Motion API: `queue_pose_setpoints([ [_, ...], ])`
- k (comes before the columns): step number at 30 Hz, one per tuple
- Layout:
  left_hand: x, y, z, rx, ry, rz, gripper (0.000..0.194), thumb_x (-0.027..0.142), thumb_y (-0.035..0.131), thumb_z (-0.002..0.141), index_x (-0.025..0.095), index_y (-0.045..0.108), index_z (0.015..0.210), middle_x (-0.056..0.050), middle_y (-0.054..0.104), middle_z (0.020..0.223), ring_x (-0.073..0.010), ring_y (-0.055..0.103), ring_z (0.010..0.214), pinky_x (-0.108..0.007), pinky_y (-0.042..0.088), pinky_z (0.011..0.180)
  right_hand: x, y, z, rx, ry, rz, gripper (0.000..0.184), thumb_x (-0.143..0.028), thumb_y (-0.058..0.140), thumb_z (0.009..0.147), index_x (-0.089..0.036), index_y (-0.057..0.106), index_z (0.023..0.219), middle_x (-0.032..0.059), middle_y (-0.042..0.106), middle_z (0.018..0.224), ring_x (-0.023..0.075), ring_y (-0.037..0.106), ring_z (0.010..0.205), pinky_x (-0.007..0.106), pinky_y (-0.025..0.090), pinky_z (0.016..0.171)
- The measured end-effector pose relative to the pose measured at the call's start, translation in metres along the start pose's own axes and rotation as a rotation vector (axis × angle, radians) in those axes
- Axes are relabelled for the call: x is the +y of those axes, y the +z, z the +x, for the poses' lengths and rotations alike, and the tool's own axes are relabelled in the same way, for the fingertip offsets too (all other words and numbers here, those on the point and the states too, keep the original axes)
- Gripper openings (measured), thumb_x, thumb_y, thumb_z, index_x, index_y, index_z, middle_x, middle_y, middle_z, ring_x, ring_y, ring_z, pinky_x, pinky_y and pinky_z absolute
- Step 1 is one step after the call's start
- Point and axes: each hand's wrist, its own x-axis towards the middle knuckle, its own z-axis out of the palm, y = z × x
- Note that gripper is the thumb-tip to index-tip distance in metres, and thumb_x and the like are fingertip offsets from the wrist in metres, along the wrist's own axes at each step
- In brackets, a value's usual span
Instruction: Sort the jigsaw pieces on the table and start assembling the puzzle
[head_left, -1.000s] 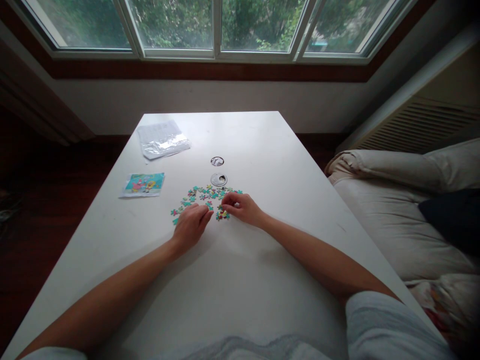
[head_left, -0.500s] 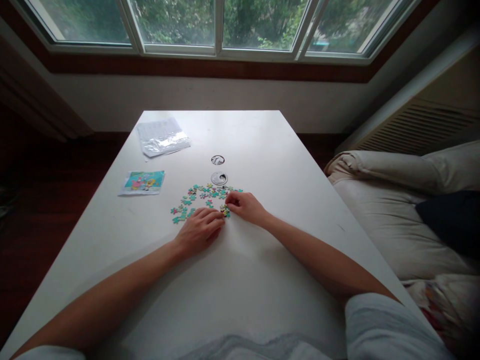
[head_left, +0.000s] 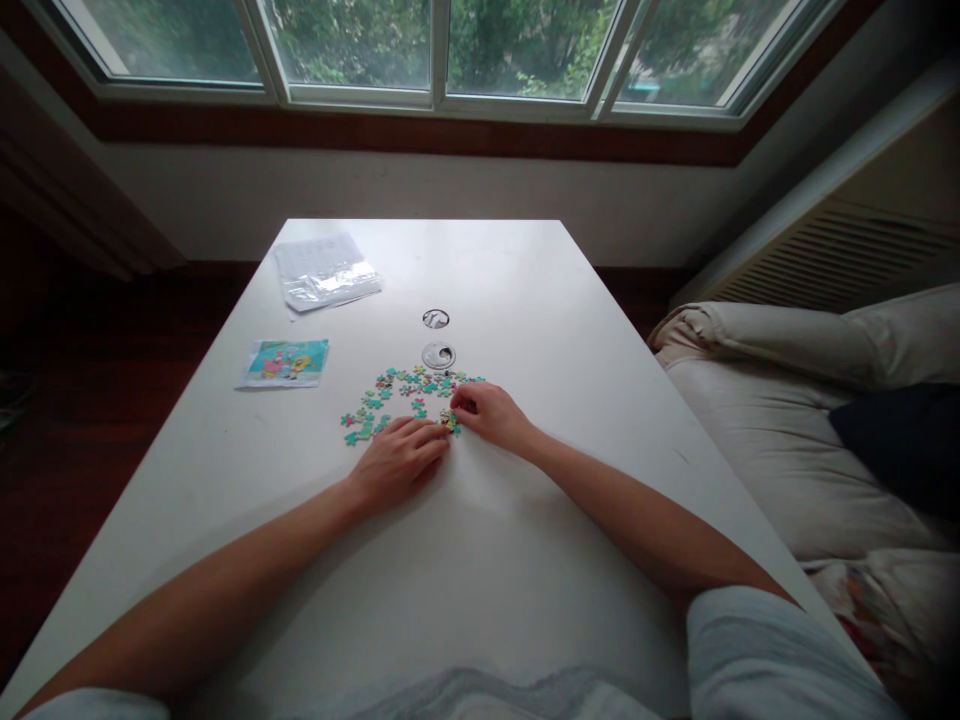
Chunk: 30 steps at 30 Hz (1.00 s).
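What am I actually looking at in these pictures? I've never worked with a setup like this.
There is no machine here: you see a person's two bare hands. Every picture comes from one camera worn on the head, looking forward and down, so the left hand and right hand reach in from the bottom. On the white table lie small jigsaw pieces, mostly green. Left of them is a cartoon picture; farther back, a shiny plastic packet. Two round items sit just beyond the pieces. Both hands' fingertips are at a little cluster of pieces; whether either one grips a piece is too small to tell.
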Motion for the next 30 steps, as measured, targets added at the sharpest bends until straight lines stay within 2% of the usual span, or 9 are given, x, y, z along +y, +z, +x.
queue_pose_setpoints([
  [10, 0.0003, 0.0003, -0.0001, -0.001, -0.005, -0.006, 0.026, 0.022, 0.047, 0.1, 0.023, 0.064, 0.12, -0.007, 0.063, 0.138, -0.0239, 0.056, 0.127, -0.043, 0.04, 0.109, 0.0024, -0.0021, 0.0006, -0.012, -0.104, -0.03, 0.007, -0.014, 0.064, 0.086, -0.019, 0.067, 0.082, 0.0007, 0.061, 0.076, 0.0155, 0.052, 0.077, 0.026, 0.036, 0.074],
  [19, 0.0004, 0.0002, -0.0003, 0.008, -0.003, -0.019, 0.028, 0.022, 0.048, 0.099, 0.024, 0.065, 0.121, -0.008, 0.064, 0.137, -0.0243, 0.057, 0.126, -0.044, 0.042, 0.109, 0.0021, -0.0015, 0.0006, -0.037, -0.132, -0.11, 0.004, -0.02, 0.065, 0.089, -0.02, 0.065, 0.084, 0.0011, 0.062, 0.079, 0.0165, 0.052, 0.08, 0.028, 0.035, 0.078],
  [30, 0.0026, -0.0034, 0.0021, 0.012, -0.023, -0.032, 0.025, 0.02, 0.05, 0.099, 0.023, 0.066, 0.117, -0.007, 0.067, 0.131, -0.0225, 0.061, 0.12, -0.043, 0.043, 0.108, 0.0043, -0.0038, 0.0047, -0.081, -0.147, -0.136, 0.005, -0.02, 0.066, 0.089, -0.02, 0.066, 0.084, 0.0015, 0.064, 0.079, 0.0166, 0.053, 0.08, 0.028, 0.033, 0.077],
])
